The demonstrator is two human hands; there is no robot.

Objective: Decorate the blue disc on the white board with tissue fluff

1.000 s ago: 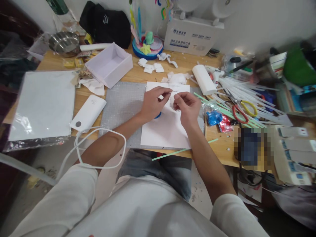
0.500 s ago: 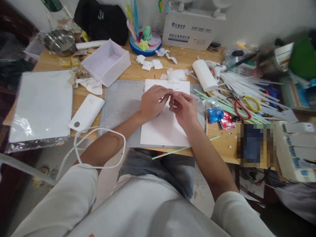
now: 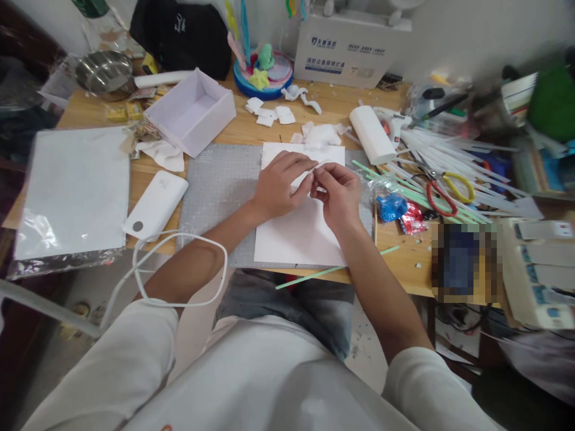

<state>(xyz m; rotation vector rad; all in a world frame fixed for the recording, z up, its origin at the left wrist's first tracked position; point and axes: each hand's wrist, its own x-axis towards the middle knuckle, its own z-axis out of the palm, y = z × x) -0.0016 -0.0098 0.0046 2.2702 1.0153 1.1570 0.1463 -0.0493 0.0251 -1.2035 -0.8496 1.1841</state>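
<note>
Over a white sheet of paper (image 3: 296, 239), my two hands meet fingertip to fingertip. My left hand (image 3: 283, 185) pinches a small, thin white piece (image 3: 320, 164) between thumb and fingers. From the other side, my right hand (image 3: 339, 190) grips the same piece, its fingers curled in. Most of the piece is hidden by the fingers, so its exact kind does not show. The paper lies on a grey cutting mat (image 3: 215, 203). Behind the hands is some crumpled white scrap (image 3: 321, 134).
To the left are a white power bank (image 3: 157, 203) with a looped cable and a pale open box (image 3: 193, 114). At right lie scissors (image 3: 442, 191), a white roll (image 3: 372, 136), a glue gun (image 3: 396, 127) and many plastic sticks. A green stick (image 3: 309, 277) crosses the front edge.
The fingertips have shifted slightly, and my right hand has turned a little. A bit more of the white piece shows above the fingers. The whole view has drifted slightly.
</note>
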